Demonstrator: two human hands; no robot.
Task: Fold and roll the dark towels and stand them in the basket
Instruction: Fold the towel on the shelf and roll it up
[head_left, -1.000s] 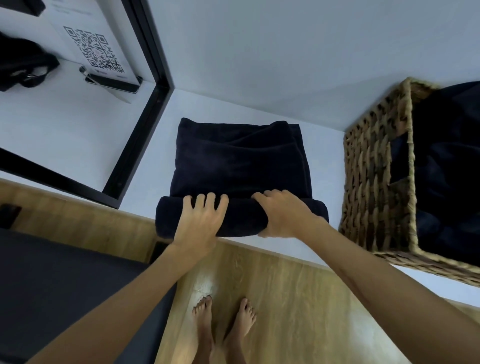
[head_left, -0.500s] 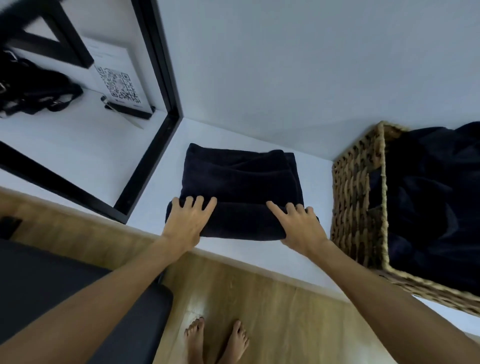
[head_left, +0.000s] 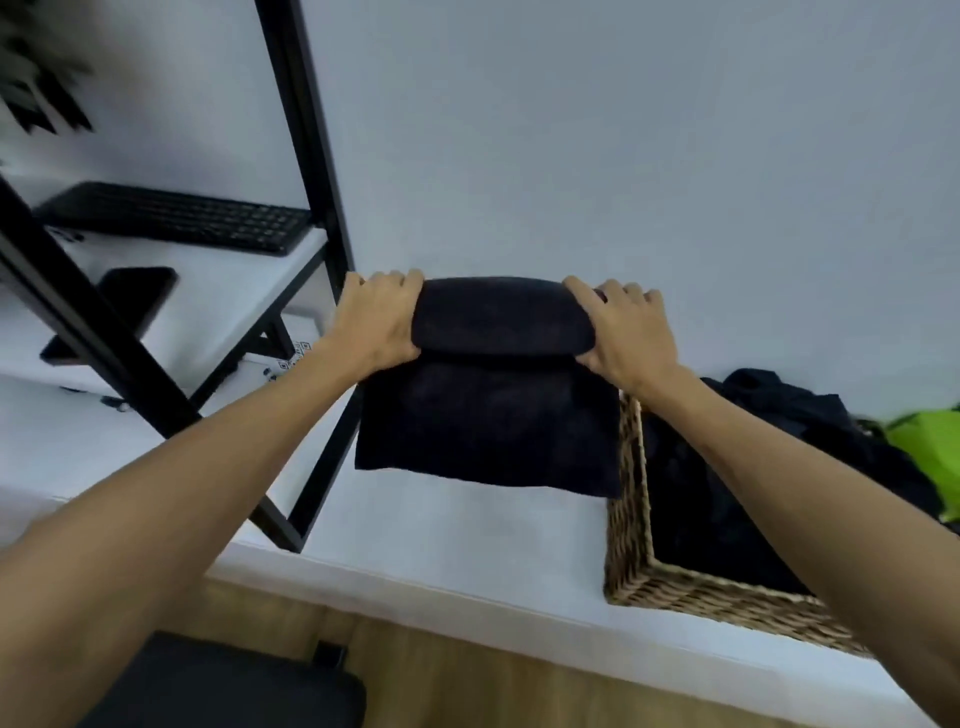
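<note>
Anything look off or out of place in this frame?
Yes: the towel held up by the left hand and right hand is only part rolled, its tail hanging loose. Dark cloth spills over the basket rim.

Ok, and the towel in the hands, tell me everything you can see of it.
The towel is dark, nearly black, soft-looking terry cloth. Its upper part is rolled into a thick bundle; the rest hangs down as a flat flap. It is held up in the air above the white counter, left of the wicker basket. The left hand and right hand grip the roll's ends.
</note>
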